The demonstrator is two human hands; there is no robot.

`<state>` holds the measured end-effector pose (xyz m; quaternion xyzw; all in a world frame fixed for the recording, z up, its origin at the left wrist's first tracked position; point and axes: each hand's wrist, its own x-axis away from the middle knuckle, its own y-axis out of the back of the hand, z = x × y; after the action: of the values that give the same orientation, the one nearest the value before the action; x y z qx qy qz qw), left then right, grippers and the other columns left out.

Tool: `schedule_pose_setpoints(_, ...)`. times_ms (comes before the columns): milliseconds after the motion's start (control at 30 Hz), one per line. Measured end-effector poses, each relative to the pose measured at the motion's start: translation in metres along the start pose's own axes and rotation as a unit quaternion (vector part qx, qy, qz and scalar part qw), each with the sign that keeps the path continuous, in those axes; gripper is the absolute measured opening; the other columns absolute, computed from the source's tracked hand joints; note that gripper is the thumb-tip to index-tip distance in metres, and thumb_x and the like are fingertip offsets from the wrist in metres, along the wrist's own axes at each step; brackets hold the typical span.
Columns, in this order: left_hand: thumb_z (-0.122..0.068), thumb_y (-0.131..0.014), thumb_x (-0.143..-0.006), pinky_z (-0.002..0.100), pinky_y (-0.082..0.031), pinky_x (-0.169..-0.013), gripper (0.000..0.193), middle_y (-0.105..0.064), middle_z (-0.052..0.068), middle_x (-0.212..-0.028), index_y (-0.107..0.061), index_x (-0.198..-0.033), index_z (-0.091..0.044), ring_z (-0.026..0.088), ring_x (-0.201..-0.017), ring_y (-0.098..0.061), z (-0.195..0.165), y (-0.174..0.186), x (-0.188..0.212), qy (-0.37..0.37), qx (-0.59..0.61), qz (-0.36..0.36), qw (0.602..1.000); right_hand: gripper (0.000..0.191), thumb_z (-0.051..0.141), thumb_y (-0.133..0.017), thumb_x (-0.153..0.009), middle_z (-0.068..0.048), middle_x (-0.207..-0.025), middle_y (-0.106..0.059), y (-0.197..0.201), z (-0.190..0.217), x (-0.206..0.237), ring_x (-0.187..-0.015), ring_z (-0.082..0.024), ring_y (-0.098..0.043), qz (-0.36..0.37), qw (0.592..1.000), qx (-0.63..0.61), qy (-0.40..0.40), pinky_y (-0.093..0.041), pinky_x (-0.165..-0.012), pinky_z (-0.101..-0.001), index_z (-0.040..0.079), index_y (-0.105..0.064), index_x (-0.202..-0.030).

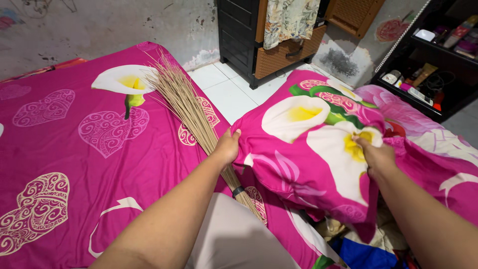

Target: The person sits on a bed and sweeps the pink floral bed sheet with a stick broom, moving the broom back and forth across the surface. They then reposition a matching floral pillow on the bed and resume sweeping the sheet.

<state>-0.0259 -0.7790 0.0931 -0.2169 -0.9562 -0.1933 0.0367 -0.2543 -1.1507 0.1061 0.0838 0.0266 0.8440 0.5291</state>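
A pink pillow [303, 144] printed with white lilies is held up between both hands at the centre right. My left hand [228, 145] grips its left edge. My right hand [377, 155] pinches the cover near its right side. Just under my left hand, a bundle of thin straw-coloured broom sticks [185, 102] lies on the pink bed sheet [74, 149], bound with a dark band near its lower end. The sheet carries heart patterns and a white lily print.
Another pink flowered pillow [433, 144] lies to the right. A dark drawer cabinet [249, 40] with a hanging cloth stands behind on the white tiled floor [229, 89]. A black shelf [433, 60] with small items is at the far right. Bright fabric [363, 249] lies below.
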Motion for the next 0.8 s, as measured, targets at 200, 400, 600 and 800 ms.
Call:
schedule_pose_setpoints(200,-0.031,-0.044,-0.108,0.047,-0.044,-0.109,0.050,-0.062,0.027,-0.138,-0.047,-0.148,-0.002,0.043,-0.130,-0.058,-0.017,0.016,0.002,-0.040,0.055,-0.270,0.960,0.023,0.006,-0.076,-0.092,-0.004,-0.102,-0.075,-0.065,0.075,0.010,-0.086,-0.013,-0.070,0.098,0.956,0.008,0.277,-0.055,-0.074,-0.0274,0.002,-0.073,-0.114)
schedule_pose_setpoints(400,-0.023,-0.047,-0.108,0.048,-0.045,-0.104,0.048,-0.060,0.030,-0.135,-0.041,-0.149,0.002,0.045,-0.126,-0.058,-0.008,0.117,0.029,-0.094,0.074,-0.472,0.874,0.020,0.004,-0.074,-0.094,-0.002,-0.102,-0.075,-0.182,0.128,0.084,-0.088,-0.011,-0.070,0.189,0.928,-0.052,0.317,-0.056,-0.079,-0.0262,0.001,-0.072,-0.113)
schedule_pose_setpoints(600,-0.021,-0.043,-0.107,0.045,-0.048,-0.104,0.048,-0.065,0.026,-0.133,-0.041,-0.150,-0.001,0.040,-0.124,-0.063,0.028,0.221,0.079,-0.034,0.105,-0.576,0.810,0.018,0.005,-0.073,-0.100,-0.003,-0.105,-0.074,-0.296,0.153,0.157,-0.092,-0.010,-0.068,0.312,0.871,-0.064,0.375,-0.054,-0.082,-0.0248,-0.001,-0.070,-0.116)
schedule_pose_setpoints(800,-0.013,-0.048,-0.107,0.049,-0.046,-0.102,0.046,-0.062,0.028,-0.135,-0.040,-0.150,0.000,0.045,-0.125,-0.059,0.070,0.296,0.132,-0.005,0.004,-0.705,0.709,0.018,0.006,-0.070,-0.102,-0.002,-0.107,-0.074,-0.407,0.166,0.224,-0.093,-0.009,-0.068,0.449,0.805,-0.090,0.376,-0.054,-0.084,-0.0245,0.000,-0.070,-0.119)
